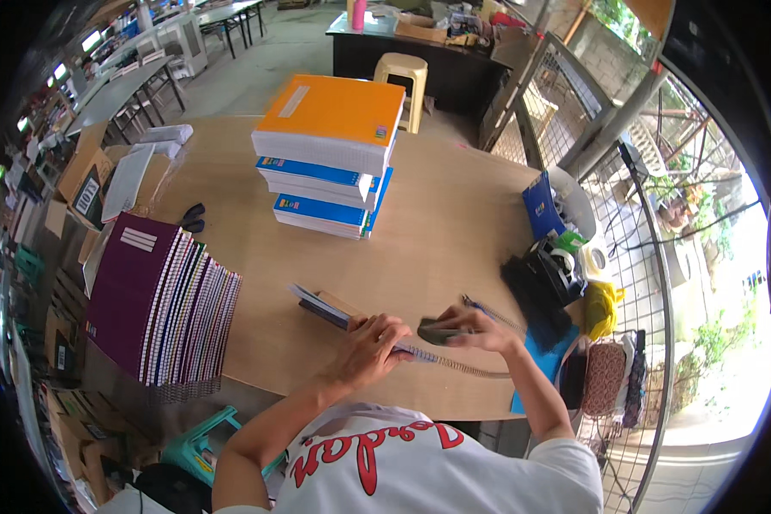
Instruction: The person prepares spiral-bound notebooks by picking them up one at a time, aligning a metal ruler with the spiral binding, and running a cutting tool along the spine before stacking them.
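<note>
My left hand [370, 347] is closed round a thin notebook [321, 307] standing on its edge near the front of the table. A long spiral binding coil [464, 369] runs out of the notebook's right end and trails over the table toward the right. My right hand [478, 331] is slightly blurred and grips a small dark block-like object [437, 331] just above the coil. What kind of object it is, I cannot make out. Part of the notebook is hidden behind my left fingers.
A tall stack of orange and blue books [334, 116] stands farther back. At the left lies a leaning pile of purple spiral notebooks [133, 295], with black scissors [194, 218] beyond. A tape dispenser [561, 265], black cloth [535, 300] and yellow bag [604, 310] line the right edge.
</note>
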